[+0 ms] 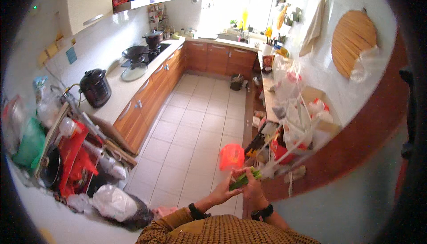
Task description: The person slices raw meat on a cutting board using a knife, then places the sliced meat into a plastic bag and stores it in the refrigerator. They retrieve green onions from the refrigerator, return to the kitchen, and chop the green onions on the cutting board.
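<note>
Close in front of my body, both hands meet at a green vegetable (240,181), perhaps a small bunch of stalks; its exact kind is not clear. My left hand (223,190) is closed around its left end. On the other side, my right hand (254,191) grips it, thumb on top. Each wrist wears a dark band. Just beyond the hands, a bright orange-red plastic container (231,157) stands on the tiled floor (178,153).
To the right, a shelf carries white plastic bags (297,119) and a cardboard box (313,95). A counter with wooden cabinets (151,86) runs along the left, bearing a black cooker (95,87). A dark bucket (236,82) stands farther off; bagged items (116,203) lie near left.
</note>
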